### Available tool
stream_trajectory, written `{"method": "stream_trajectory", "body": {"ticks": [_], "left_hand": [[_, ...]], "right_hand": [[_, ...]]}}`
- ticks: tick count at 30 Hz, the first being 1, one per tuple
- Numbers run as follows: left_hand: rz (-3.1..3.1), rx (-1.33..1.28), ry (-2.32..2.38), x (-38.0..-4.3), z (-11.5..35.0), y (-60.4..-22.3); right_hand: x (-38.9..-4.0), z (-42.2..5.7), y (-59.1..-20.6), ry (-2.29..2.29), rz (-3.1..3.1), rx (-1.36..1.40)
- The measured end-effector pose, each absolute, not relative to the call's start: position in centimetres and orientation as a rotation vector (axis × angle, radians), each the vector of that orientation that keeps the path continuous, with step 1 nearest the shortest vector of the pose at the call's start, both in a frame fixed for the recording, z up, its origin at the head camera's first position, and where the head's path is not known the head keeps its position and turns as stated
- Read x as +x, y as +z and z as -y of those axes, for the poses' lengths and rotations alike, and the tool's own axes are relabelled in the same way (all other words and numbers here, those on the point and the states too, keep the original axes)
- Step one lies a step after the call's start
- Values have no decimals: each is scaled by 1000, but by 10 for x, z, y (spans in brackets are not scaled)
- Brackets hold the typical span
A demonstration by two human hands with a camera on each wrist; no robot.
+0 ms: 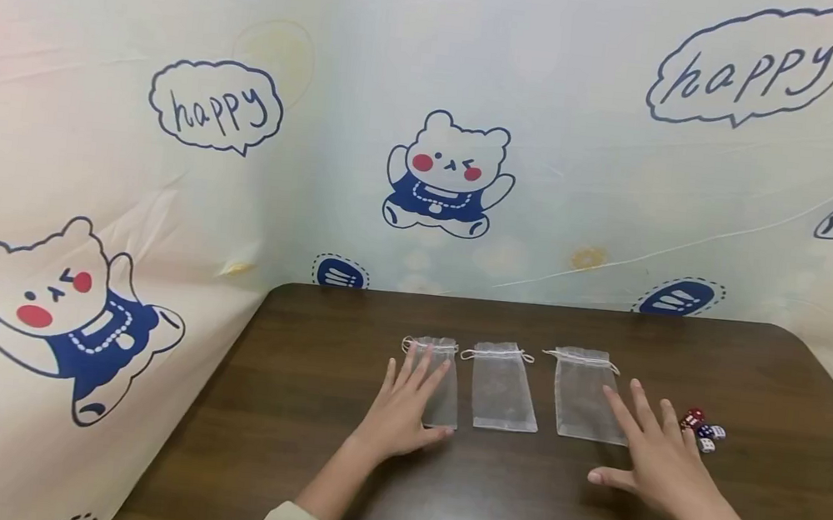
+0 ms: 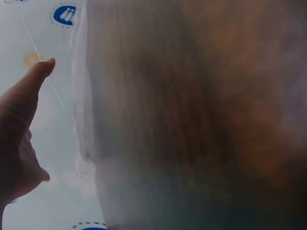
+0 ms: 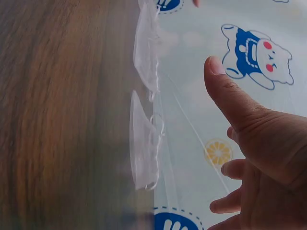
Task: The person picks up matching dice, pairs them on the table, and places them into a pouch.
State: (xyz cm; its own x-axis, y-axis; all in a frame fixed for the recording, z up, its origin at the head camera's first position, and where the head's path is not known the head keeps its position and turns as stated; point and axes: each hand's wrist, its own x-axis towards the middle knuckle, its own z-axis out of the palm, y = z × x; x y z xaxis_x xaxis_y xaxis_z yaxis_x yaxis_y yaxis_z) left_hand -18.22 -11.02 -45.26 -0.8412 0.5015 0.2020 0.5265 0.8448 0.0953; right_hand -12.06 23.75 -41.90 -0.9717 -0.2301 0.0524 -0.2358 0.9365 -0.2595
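Three sheer white drawstring pouches lie flat in a row on the brown table (image 1: 281,414). Over the left pouch (image 1: 443,405) my left hand (image 1: 402,413) is spread, its fingers covering part of it; whether it touches cannot be told. Between the hands lies the middle pouch (image 1: 503,394). My right hand (image 1: 657,459) has its fingers spread beside the lower right corner of the right pouch (image 1: 587,402). Past its fingers sit several small dice (image 1: 706,432), red, blue and white, partly hidden. In the right wrist view the right hand (image 3: 268,153) holds nothing.
A pale cloth backdrop (image 1: 559,182) printed with bears and speech bubbles stands behind the table and along its left side. The table's rounded far corners show at the back. Much of the left wrist view is blurred.
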Motion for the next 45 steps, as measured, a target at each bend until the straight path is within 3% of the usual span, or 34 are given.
{"method": "stream_trajectory", "body": {"ticks": [10, 24, 45], "left_hand": [[2958, -961, -388, -201, 107, -461], [3257, -808, -351, -193, 99, -457], [3284, -823, -506, -195, 100, -453]], "right_hand": [[-116, -252, -426, 430, 3081, 329], [-113, -267, -430, 427, 3132, 260], [-142, -358, -444, 405, 2948, -21]]}}
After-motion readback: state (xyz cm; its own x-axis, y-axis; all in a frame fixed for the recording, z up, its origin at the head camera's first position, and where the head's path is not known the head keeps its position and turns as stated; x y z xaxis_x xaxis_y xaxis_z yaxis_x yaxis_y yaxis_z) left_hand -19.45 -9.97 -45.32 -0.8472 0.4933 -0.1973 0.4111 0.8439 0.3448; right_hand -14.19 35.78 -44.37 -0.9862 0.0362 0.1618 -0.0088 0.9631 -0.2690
